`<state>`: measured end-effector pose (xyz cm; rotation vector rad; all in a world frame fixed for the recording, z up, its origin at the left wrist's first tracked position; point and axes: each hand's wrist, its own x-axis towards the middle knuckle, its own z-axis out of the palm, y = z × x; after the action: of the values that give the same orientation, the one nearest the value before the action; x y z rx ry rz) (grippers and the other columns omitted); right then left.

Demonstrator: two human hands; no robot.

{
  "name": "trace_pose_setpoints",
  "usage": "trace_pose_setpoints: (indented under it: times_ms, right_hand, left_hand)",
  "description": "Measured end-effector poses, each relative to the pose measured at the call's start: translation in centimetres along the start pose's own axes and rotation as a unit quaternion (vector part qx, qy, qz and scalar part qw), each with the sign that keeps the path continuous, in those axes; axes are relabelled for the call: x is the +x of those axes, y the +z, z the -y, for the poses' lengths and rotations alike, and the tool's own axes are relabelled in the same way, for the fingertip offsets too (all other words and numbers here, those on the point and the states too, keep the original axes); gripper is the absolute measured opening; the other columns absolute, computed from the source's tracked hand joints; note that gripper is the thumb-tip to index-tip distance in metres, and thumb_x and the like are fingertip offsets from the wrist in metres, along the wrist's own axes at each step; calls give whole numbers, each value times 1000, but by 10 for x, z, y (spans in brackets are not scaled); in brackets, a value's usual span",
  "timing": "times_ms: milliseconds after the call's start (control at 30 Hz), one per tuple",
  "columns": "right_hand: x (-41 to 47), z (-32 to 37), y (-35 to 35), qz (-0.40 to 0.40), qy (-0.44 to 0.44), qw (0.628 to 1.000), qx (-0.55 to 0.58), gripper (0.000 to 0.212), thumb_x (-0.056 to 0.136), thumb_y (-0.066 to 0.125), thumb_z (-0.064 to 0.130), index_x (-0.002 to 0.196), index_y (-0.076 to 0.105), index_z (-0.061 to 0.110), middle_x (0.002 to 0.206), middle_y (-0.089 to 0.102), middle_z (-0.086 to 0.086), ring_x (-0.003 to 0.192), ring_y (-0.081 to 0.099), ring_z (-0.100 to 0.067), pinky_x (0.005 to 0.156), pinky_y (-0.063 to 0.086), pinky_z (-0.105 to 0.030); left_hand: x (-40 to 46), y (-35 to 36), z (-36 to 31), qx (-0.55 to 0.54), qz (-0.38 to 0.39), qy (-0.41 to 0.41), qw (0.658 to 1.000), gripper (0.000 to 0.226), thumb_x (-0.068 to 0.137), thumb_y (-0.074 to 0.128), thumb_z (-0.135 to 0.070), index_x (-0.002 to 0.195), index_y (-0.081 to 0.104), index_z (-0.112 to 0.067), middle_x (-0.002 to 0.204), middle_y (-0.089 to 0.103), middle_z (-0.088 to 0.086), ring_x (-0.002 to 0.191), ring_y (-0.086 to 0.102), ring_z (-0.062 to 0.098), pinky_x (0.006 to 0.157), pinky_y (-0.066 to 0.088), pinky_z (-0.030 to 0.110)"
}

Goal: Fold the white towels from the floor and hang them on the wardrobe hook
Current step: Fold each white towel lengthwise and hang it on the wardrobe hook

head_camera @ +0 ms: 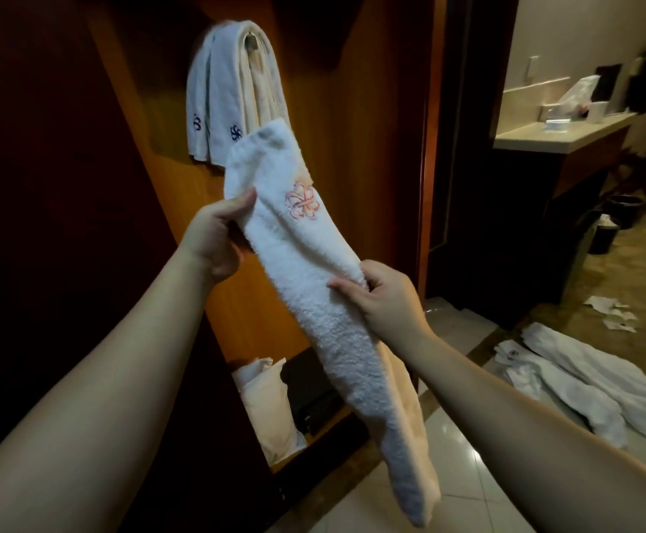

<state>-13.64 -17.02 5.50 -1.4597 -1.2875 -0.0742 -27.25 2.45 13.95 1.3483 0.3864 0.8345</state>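
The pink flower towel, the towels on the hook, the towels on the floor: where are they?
white pink-flower towel (306,286): head view, its middle
hung white towels (219,90): head view, left fold
white floor towels (583,382): head view, crumpled middle

I am seeing both hands, left hand (217,240) and right hand (383,298), gripping a folded white terry towel (313,286) before the wooden wardrobe (352,109).

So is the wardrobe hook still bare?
No, folded white towels with dark blue emblems already hang over the hook.
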Motion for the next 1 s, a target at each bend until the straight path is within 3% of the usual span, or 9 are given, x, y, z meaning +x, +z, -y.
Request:
trace_pose_setpoints:
  times_ms: [133, 267, 333, 400, 467, 700, 833, 933, 1000]
  right_hand:
    - [-6, -8, -5, -28, 49, 997, 44, 63, 82, 61, 60, 81, 67, -2, 79, 67, -20, 74, 64, -32, 66, 50, -50]
    - [-12, -19, -7, -23, 111, 992, 63, 26, 88, 74, 44, 87, 70, 18, 85, 72, -5, 79, 69, -19, 70, 56, -47]
    - [-20, -25, -6, -1, 129, 989, 77, 17, 84, 76, 48, 91, 69, 34, 91, 73, 6, 82, 69, -7, 69, 58, -35]
    - [-30, -27, -2, 53, 145, 981, 121, 21, 77, 74, 57, 97, 66, 55, 101, 70, 26, 91, 67, 6, 65, 55, -14]
    - [-39, -32, 7, 86, 175, 969, 149, 28, 71, 74, 61, 95, 62, 70, 103, 66, 38, 94, 65, 13, 68, 50, -6]
    - [-46, -48, 18, 29, 212, 958, 190, 35, 62, 74, 72, 93, 71, 56, 95, 75, 20, 85, 72, -2, 67, 55, -17]
    - [-41, -45, 11, 31, 195, 966, 169, 46, 69, 73, 69, 97, 73, 33, 98, 75, 6, 90, 72, -10, 78, 59, -31]
    - [-34, -38, 1, 78, 161, 976, 121, 12, 84, 77, 45, 84, 70, 36, 100, 66, 16, 91, 65, -2, 81, 47, -22]
    - [-28, -35, -7, 91, 127, 984, 86, 18, 88, 76, 35, 74, 67, 42, 95, 61, 22, 86, 60, 3, 76, 41, -12]
  left_hand:
    - [-2, 16, 5, 41, -37, -23, 998, 37, 77, 74, -38, 108, 73, -18, 107, 78, 2, 108, 69, 29, 95, 52, 44]
    - [-2, 35, 6, 47, -34, -46, 997, 24, 86, 73, -34, 101, 71, -16, 85, 78, -3, 93, 68, 25, 91, 51, 40]
    - [-2, 45, 5, 35, -29, -53, 998, 22, 91, 70, -32, 103, 71, -14, 87, 79, -2, 92, 71, 24, 87, 53, 38]
    - [-1, 53, 4, -12, -22, -64, 998, 25, 94, 68, -29, 111, 68, -11, 99, 79, 6, 95, 75, 27, 86, 59, 42]
    - [2, 58, 2, -74, -9, -84, 994, 30, 96, 67, -26, 120, 62, -8, 107, 77, 14, 99, 74, 33, 84, 61, 49]
    - [20, 51, -4, -51, -44, -94, 993, 50, 90, 74, -23, 134, 55, -7, 116, 73, 17, 103, 73, 37, 94, 56, 56]
    - [27, 34, -7, -36, -39, -82, 995, 48, 92, 72, -24, 134, 56, -8, 120, 72, 15, 107, 71, 35, 96, 55, 55]
    - [29, 25, -7, -45, -26, -79, 996, 41, 93, 69, -24, 129, 60, -7, 115, 75, 14, 105, 72, 33, 92, 58, 51]
    - [30, 19, -8, -59, -33, -74, 995, 37, 93, 69, -24, 125, 63, -7, 112, 75, 13, 102, 74, 30, 86, 61, 47]
